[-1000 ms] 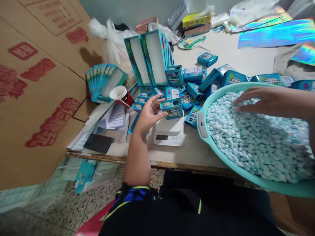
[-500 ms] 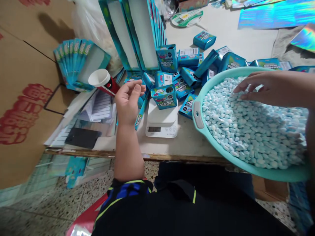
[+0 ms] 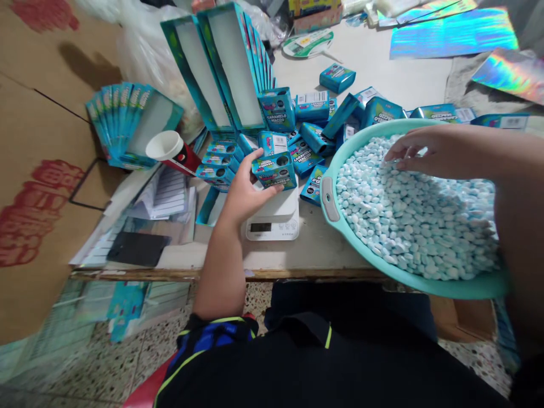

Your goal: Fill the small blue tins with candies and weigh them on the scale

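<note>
The left hand [image 3: 249, 195] is closed around a teal candy carton [image 3: 274, 171], fingers wrapped against its side, directly above a white digital scale [image 3: 272, 229]; contact between carton and scale cannot be determined. The right hand [image 3: 442, 153] is spread, its fingertips [image 3: 393, 158] resting on pale blue candies [image 3: 416, 221] that fill a teal plastic basin [image 3: 328, 199]. The basin sits at the edge of the desk [image 3: 323, 252]. Loose "Caramelo Macizo" cartons [image 3: 276, 109] lie between scale and basin and beyond them. Left of the scale are stacked cartons [image 3: 216, 164] and a paper cup [image 3: 165, 146] on its side. Upright open carton blanks [image 3: 233, 68] stand behind. Holographic sheets [image 3: 454, 34] lie farthest away.
</note>
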`<move>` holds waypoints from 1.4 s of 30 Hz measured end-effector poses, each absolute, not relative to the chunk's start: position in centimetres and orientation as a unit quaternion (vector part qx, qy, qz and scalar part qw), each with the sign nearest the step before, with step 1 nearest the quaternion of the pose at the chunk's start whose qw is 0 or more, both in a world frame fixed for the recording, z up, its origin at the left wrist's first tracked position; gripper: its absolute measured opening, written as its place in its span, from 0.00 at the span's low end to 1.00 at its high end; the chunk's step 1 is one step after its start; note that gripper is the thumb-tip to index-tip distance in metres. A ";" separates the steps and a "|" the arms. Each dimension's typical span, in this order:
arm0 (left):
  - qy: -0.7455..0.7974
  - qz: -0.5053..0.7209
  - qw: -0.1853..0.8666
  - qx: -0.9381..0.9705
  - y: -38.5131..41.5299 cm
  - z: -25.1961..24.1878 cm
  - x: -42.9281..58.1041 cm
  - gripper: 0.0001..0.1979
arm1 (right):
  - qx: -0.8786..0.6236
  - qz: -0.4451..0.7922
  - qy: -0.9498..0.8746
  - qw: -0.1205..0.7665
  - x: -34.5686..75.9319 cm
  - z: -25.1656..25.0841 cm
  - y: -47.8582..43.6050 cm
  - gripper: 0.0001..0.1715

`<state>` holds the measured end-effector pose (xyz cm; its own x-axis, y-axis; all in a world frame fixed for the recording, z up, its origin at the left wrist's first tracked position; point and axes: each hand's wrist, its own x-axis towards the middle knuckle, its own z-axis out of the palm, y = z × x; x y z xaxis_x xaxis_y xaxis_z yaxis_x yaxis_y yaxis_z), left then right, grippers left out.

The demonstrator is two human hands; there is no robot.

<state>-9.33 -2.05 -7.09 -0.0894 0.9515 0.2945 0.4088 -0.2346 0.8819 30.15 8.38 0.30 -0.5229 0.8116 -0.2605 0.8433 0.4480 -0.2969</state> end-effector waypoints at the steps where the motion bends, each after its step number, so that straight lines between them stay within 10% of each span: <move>1: 0.565 0.492 0.269 0.606 -1.7 -7.5 -9.0 0.42 | 0.490 -0.200 0.847 0.048 30.1 0.5 8.4 0.21; 7: 0.544 0.548 0.028 0.635 -1.2 -5.0 -5.3 0.27 | 0.486 -0.218 0.844 0.063 29.1 2.1 7.6 0.23; 12: 0.411 0.370 -0.113 0.825 -1.5 0.0 -0.2 0.22 | 0.497 -0.225 0.837 0.049 28.9 2.4 7.5 0.23; 33: 0.426 0.370 0.012 0.825 0.4 0.4 1.3 0.19 | 0.482 -0.243 0.841 0.030 29.1 2.1 8.1 0.24; 42: 0.530 0.502 0.259 0.632 -0.9 -2.8 -7.9 0.32 | 0.492 -0.251 0.833 0.035 29.1 2.2 7.6 0.24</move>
<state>-7.90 -0.92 -2.82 -0.0665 0.9302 0.3610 0.4105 -0.3043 0.8596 29.07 7.64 2.24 -0.5135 0.8021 -0.3050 0.8371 0.3901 -0.3834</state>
